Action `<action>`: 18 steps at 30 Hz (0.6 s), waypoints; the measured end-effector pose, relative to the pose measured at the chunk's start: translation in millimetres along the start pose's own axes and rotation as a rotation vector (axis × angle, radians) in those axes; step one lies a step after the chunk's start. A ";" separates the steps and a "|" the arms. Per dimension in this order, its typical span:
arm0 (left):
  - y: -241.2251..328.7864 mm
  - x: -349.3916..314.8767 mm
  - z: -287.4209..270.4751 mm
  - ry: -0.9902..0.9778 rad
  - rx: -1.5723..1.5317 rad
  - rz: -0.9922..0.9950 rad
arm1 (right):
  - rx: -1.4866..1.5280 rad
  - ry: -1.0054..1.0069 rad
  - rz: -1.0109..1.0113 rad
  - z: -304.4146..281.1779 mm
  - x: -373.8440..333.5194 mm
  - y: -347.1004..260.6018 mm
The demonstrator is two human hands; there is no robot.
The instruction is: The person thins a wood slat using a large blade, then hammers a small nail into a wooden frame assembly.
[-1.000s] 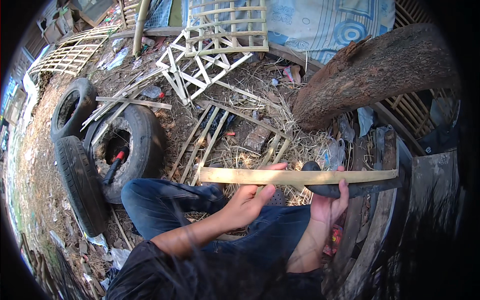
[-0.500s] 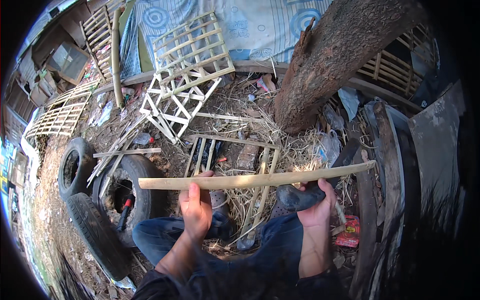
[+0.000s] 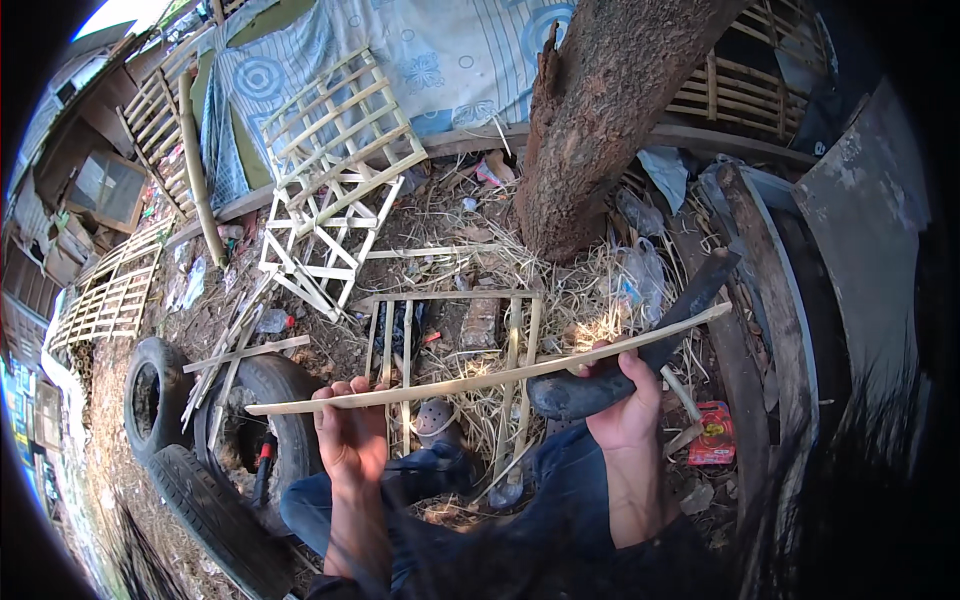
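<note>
A long pale bamboo strip (image 3: 480, 380) runs almost level across the middle of the view, its right end a little higher. My left hand (image 3: 348, 440) grips it near its left end, fingers curled over the top. My right hand (image 3: 620, 405) is closed around the dark handle of a big knife (image 3: 640, 345), whose dark blade lies along the strip toward its right end. My knees in blue trousers (image 3: 420, 480) are just below both hands.
A thick tree trunk (image 3: 610, 110) rises ahead. A small bamboo frame (image 3: 450, 350) lies on straw under the strip; larger lattice panels (image 3: 335, 180) lean behind. Old tyres (image 3: 210, 440) lie at the left, planks and a dark board (image 3: 780, 300) at the right.
The view has tilted up toward the tree and cloth. The strip has turned from level to slanted, right end up. The knife blade now lies along its right end.
</note>
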State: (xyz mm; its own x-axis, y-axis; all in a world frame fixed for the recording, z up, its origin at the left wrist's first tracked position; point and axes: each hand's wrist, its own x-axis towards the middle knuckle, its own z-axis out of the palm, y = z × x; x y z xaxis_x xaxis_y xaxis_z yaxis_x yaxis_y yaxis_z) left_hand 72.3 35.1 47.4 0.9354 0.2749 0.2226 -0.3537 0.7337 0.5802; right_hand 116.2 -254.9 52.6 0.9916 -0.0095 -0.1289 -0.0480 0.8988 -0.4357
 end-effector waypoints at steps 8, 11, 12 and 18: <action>12.0 -1.8 22.8 -0.074 -0.083 -0.084 | 0.044 -0.087 -0.001 -6.6 -0.1 1.0; 11.1 -3.6 22.3 -0.049 -0.016 -0.029 | 0.036 -0.062 -0.022 -5.5 -3.1 2.7; 10.7 -4.1 20.2 -0.040 0.046 0.007 | 0.036 -0.061 -0.015 -4.8 -3.9 2.6; 12.5 -9.9 20.9 0.003 0.198 0.054 | 0.022 -0.081 -0.048 -7.1 -3.9 0.9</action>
State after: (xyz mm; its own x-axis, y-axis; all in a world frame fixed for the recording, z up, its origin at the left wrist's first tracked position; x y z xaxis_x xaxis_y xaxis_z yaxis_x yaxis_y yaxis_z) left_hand 58.5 28.6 68.8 0.9148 0.3126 0.2558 -0.3972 0.5812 0.7102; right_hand 111.4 -257.2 46.4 0.9992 -0.0179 -0.0355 0.0013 0.9074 -0.4203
